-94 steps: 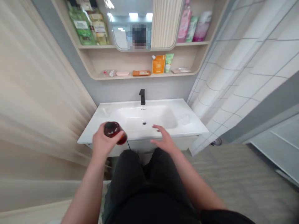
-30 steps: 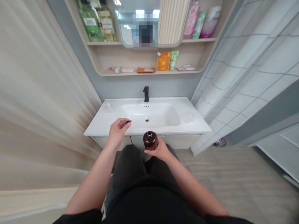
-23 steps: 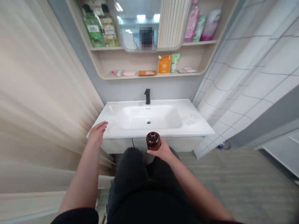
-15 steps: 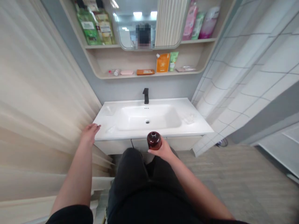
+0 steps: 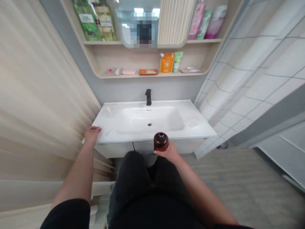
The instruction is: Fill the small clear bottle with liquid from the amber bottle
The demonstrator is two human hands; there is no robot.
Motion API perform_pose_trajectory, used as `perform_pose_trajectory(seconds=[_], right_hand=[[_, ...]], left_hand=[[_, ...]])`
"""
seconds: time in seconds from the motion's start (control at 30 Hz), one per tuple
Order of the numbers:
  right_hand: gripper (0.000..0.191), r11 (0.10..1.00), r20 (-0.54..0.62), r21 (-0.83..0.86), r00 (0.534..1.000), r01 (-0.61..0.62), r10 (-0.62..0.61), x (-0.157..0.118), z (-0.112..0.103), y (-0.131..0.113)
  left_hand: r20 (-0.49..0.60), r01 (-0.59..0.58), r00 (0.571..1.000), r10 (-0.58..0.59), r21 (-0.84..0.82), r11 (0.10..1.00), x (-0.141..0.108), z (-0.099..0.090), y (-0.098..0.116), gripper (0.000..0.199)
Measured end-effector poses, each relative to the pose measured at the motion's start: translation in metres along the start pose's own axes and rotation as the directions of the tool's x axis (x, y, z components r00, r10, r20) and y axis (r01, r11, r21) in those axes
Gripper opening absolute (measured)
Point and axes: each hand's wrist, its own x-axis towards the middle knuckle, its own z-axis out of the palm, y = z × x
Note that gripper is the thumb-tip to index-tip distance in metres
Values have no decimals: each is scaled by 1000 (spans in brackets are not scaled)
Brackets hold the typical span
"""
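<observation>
My right hand (image 5: 169, 150) is wrapped round an amber-brown bottle (image 5: 160, 142), held upright in front of the vanity's front edge. The bottle's narrow mouth is uncovered and faces up. At the left end of the white countertop (image 5: 105, 127), my left hand (image 5: 91, 135) has its fingers drawn together. A thin pale sliver shows at those fingertips, too small to name. Between and beyond my hands lies the white washbasin (image 5: 133, 122), with a black tap (image 5: 148, 97) behind it.
Clear, hard-to-make-out items (image 5: 192, 121) lie on the counter's right side. Above, a shelf (image 5: 152, 76) carries an orange pouch (image 5: 167, 63), a green tube (image 5: 177, 61) and a pink case (image 5: 129, 72). A cream curtain (image 5: 47, 95) hangs close by my left arm.
My left hand's fingers have gone from stretched out to drawn together at the counter's end. The bottle in my right hand has shifted slightly to the right.
</observation>
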Motion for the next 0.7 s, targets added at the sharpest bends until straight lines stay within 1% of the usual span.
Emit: perform_pose_trajectory(seconds=[0.03, 0.1, 0.17, 0.23, 0.33, 0.43, 0.5, 0.53, 0.57, 0.6, 0.63, 0.67, 0.7], right_hand=[[93, 1000, -3, -4, 1000, 1, -1, 1, 0, 0], [92, 1000, -1, -16, 1000, 8, -8, 3, 1, -2], [91, 1000, 10, -18, 1000, 14, -14, 6, 3, -4], [90, 1000, 19, -8, 1000, 17, -17, 7, 4, -5], [90, 1000, 23, 11, 999, 26, -26, 8, 6, -5], [89, 999, 22, 25, 999, 35, -35, 8, 9, -4], [89, 999, 23, 29, 999, 40, -41, 8, 11, -5], [89, 999, 26, 30, 999, 43, -44, 9, 12, -5], [90, 998, 30, 32, 998, 47, -48, 10, 13, -6], [91, 998, 33, 36, 998, 51, -52, 11, 15, -7], [91, 998, 35, 45, 998, 54, -56, 13, 17, -9], [92, 997, 37, 55, 998, 57, -59, 14, 19, -9], [93, 996, 42, 66, 997, 57, -60, 16, 22, -9]], left_hand=[[6, -33, 999, 33, 106, 994, 0, 0, 0, 23], [49, -150, 989, 142, 310, 939, -1, 0, 0, 20], [103, -261, 965, 240, 404, 877, -4, 3, 0, 16], [118, -315, 949, 294, 437, 843, -7, 7, 0, 14], [99, -324, 944, 314, 440, 837, -11, 10, 1, 17], [0, -312, 941, 339, 389, 867, -25, 11, 12, 22], [-76, -342, 921, 382, 309, 887, -50, 15, 27, 25], [-95, -380, 906, 413, 252, 890, -68, 19, 36, 27], [-78, -431, 890, 449, 182, 884, -89, 25, 46, 28], [-26, -487, 871, 491, 94, 868, -112, 34, 55, 28], [68, -529, 846, 529, -9, 848, -137, 44, 64, 29], [220, -538, 806, 550, -117, 835, -163, 55, 72, 33], [351, -506, 756, 552, -221, 834, -187, 68, 79, 41]])
